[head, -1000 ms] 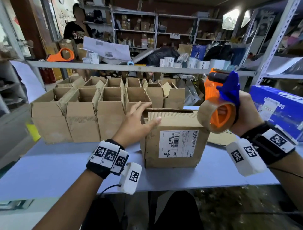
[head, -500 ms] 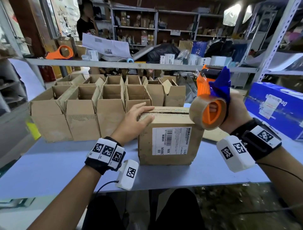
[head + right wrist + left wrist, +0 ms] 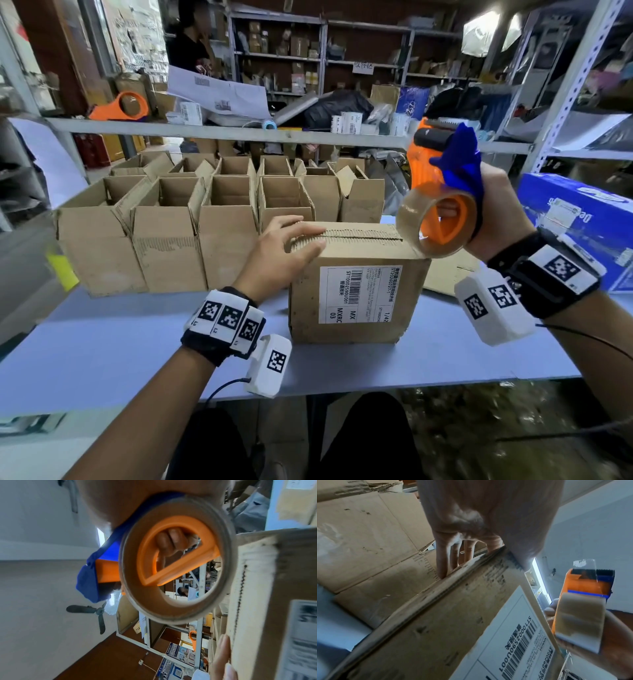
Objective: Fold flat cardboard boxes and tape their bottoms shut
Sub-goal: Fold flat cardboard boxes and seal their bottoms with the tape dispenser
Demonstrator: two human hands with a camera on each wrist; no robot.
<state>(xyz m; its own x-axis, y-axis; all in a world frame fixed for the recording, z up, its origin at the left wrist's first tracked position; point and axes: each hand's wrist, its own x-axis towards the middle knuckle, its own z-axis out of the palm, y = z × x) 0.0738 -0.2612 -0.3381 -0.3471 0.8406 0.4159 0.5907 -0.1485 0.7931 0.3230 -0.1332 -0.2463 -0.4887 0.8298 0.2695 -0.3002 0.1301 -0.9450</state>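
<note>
A folded cardboard box (image 3: 356,294) with a white barcode label stands on the blue-grey table (image 3: 102,349), its closed flaps facing up with an untaped seam. My left hand (image 3: 284,246) lies flat on the left end of those flaps, fingers straight, pressing them down; the left wrist view shows the fingers (image 3: 441,561) over the box edge (image 3: 436,601). My right hand (image 3: 496,219) grips an orange and blue tape dispenser (image 3: 442,205) with a brown tape roll, held just above the box's right end. In the right wrist view the roll (image 3: 175,561) sits beside the box (image 3: 267,601).
Two rows of open, upright cardboard boxes (image 3: 205,219) stand behind and left of the box. A flat cardboard sheet (image 3: 448,270) lies at the right, beside a blue carton (image 3: 579,219). Another orange dispenser (image 3: 120,106) rests on the shelf; a person (image 3: 191,44) stands behind.
The right hand has brought the tape dispenser down and left, close over the box's right end. The left hand has flattened onto the top flaps, closing the gap.
</note>
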